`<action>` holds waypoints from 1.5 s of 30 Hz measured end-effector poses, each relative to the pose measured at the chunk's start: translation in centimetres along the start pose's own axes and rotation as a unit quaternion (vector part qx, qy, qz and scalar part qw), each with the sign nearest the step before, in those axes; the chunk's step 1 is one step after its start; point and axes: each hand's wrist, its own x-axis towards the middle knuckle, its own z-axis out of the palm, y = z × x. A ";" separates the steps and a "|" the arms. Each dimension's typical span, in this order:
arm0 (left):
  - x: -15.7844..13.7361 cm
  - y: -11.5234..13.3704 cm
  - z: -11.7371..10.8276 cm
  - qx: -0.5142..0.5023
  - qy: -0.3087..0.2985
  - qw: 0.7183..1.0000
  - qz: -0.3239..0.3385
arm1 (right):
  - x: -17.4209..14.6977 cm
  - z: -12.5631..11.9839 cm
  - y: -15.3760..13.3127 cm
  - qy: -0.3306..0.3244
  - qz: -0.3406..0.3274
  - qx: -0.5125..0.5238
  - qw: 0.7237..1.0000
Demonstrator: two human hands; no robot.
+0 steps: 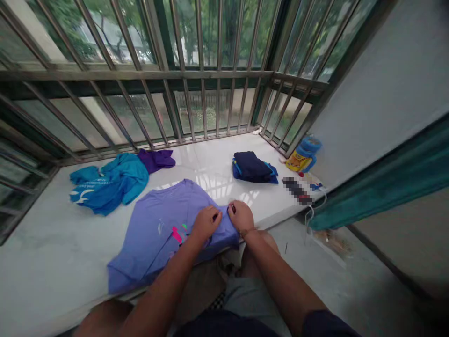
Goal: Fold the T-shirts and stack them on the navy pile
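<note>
A lavender T-shirt (pixel 154 224) with a pink and green print lies spread on the white ledge (pixel 52 252), its neckline away from me. Part of its lower edge hangs over the front of the ledge. My left hand (pixel 206 221) is closed on the shirt's cloth near the right sleeve. Just to the right, my right hand (pixel 241 216) pinches the sleeve's edge, with a bracelet at the wrist. The fingertips of both hands are partly hidden by curled fingers.
A crumpled blue shirt (pixel 112 182) and a purple cloth (pixel 157 160) lie at the back left. Folded dark navy clothing (pixel 254 167) sits at the back right, near a blue and yellow container (pixel 304 153). Metal bars (pixel 217 107) line the window. A teal curtain (pixel 379 178) hangs right.
</note>
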 end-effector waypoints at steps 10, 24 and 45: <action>0.0 0.0 -0.1 0.008 0.001 1.000 -0.011 | 0.0 0.1 0.0 0.006 -0.004 -0.001 1.000; 0.0 0.4 -0.3 0.042 -0.021 0.999 -0.011 | 0.0 0.0 -0.1 0.007 -0.005 -0.013 1.000; -10.9 -2.3 -7.5 0.113 0.013 0.993 -0.025 | 0.0 -0.2 -0.2 0.000 -0.001 -0.022 1.000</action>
